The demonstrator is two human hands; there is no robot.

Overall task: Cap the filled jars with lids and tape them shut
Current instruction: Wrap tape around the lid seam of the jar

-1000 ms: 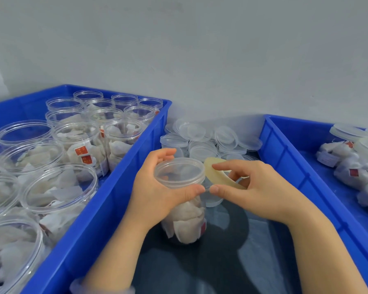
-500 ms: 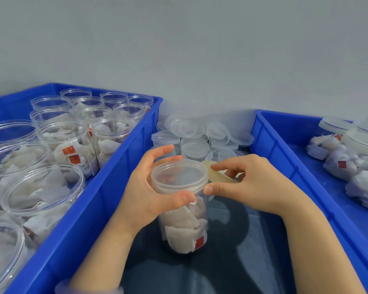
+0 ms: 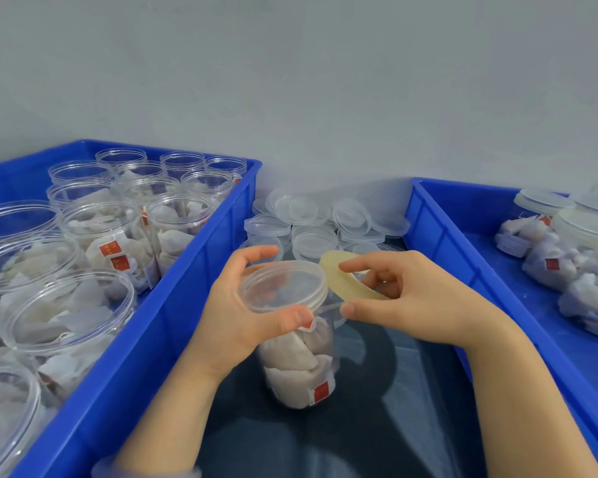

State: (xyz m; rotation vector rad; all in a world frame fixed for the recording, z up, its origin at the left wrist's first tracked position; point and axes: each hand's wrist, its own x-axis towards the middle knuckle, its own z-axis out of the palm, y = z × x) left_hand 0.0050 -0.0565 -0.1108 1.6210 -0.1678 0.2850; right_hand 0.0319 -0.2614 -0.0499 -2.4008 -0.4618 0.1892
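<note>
A clear jar (image 3: 301, 367) filled with white tea bags stands on the dark surface between two blue bins, a clear lid (image 3: 283, 286) on its top. My left hand (image 3: 235, 315) grips the jar just under the lid, thumb at the front, fingers round the back. My right hand (image 3: 401, 298) holds a yellowish tape roll (image 3: 346, 281) right beside the lid. A strip of clear tape runs from the roll to the jar's neck, between the two thumbs.
The left blue bin (image 3: 173, 305) holds several open, filled jars (image 3: 104, 236). Loose clear lids (image 3: 318, 222) are piled at the back by the wall. The right blue bin (image 3: 463, 257) holds capped jars (image 3: 567, 243).
The jar has tilted and turned a little in my left hand. The tape roll has drawn slightly away from the lid, showing a short strip of tape. The camera has shifted.
</note>
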